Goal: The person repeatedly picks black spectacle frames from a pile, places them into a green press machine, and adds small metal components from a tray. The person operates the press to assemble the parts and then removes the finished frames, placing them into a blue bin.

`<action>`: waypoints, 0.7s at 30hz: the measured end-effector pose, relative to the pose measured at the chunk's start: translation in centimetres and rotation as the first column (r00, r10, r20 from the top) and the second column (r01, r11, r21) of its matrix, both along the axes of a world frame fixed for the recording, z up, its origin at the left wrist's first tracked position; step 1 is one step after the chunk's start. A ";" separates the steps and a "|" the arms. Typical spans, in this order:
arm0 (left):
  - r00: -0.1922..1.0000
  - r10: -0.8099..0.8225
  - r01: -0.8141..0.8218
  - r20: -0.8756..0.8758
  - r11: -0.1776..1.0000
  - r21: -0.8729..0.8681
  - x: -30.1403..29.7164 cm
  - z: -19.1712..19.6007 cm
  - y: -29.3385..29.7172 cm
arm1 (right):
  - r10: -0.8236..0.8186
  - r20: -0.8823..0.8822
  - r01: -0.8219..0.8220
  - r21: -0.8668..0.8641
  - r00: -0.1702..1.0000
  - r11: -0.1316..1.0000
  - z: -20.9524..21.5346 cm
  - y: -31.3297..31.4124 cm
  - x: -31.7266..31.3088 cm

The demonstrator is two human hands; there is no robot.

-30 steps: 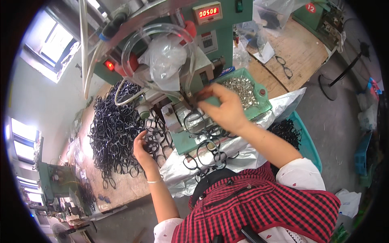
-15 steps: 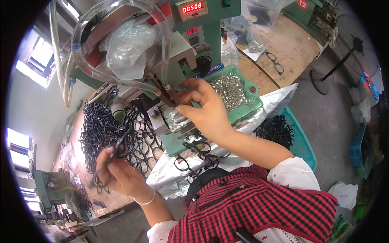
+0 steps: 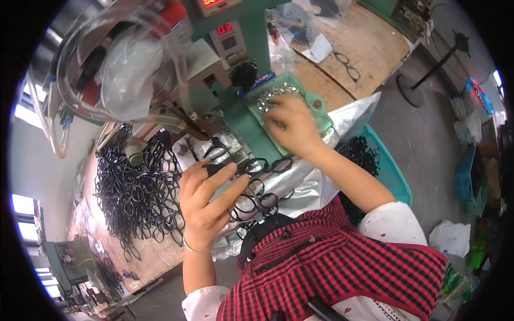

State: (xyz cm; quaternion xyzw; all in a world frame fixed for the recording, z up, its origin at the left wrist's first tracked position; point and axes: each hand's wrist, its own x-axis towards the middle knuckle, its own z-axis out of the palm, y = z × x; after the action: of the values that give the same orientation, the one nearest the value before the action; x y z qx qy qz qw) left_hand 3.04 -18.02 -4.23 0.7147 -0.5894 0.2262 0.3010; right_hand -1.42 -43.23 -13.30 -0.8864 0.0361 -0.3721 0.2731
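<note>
My left hand (image 3: 206, 200) grips a black eyeglass frame (image 3: 256, 167) in front of the green machine's metal work plate, palm turned down. Its rims stick out to the right of my fingers. My right hand (image 3: 293, 127) is over the green tray (image 3: 323, 113), fingers curled among small shiny metal pieces (image 3: 286, 90). Motion blurs it, and whatever its fingertips hold is hidden. The machine's narrow metal head (image 3: 195, 128) stands above the plate, left of my right hand.
A pile of black eyeglass frames (image 3: 134, 187) covers the table at left. At right is a turquoise basket (image 3: 393, 176) of black parts. Clear hoses (image 3: 61, 96) loop over the machine. Silver sheeting (image 3: 356, 115) edges the tray. One frame (image 3: 348, 67) lies on the far wooden table.
My right hand has left the machine head and moved right to the tray of metal pieces. My left hand has come right and up, bringing the eyeglass frame beside the work plate.
</note>
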 end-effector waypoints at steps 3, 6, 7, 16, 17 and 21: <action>1.000 -0.007 0.007 -0.005 1.000 0.000 0.0 0.1 -0.1 | 0.134 -0.206 -0.158 -0.107 0.969 0.982 0.1 1.7 0.9; 1.000 0.002 -0.002 -0.024 1.000 0.015 0.1 0.1 0.3 | 0.195 -0.290 -0.242 -0.136 0.937 0.961 0.0 2.4 1.9; 1.000 -0.003 0.004 -0.026 1.000 0.007 0.2 -0.1 0.4 | 0.192 -0.284 -0.245 -0.164 0.939 0.955 -0.6 2.3 2.2; 0.793 0.607 -0.555 0.050 0.754 -0.351 -3.3 -2.7 9.0 | -0.023 -0.211 0.117 0.443 0.977 0.889 0.3 1.0 0.3; 0.710 0.705 -0.645 -0.005 0.647 -0.407 -2.9 -2.3 12.0 | 0.003 -0.199 0.092 0.468 0.980 0.879 0.5 0.7 -0.3; 0.515 0.847 -0.855 0.132 0.497 0.147 -0.7 0.3 20.9 | 0.000 -0.077 0.022 0.284 0.997 0.959 1.9 -0.3 0.5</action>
State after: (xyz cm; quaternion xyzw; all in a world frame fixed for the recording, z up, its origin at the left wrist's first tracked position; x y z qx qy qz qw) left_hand 2.34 2.86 -3.94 0.9326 -0.1865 0.3016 0.0671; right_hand -0.91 -43.51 -11.43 -0.8512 0.1044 -0.3302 0.3943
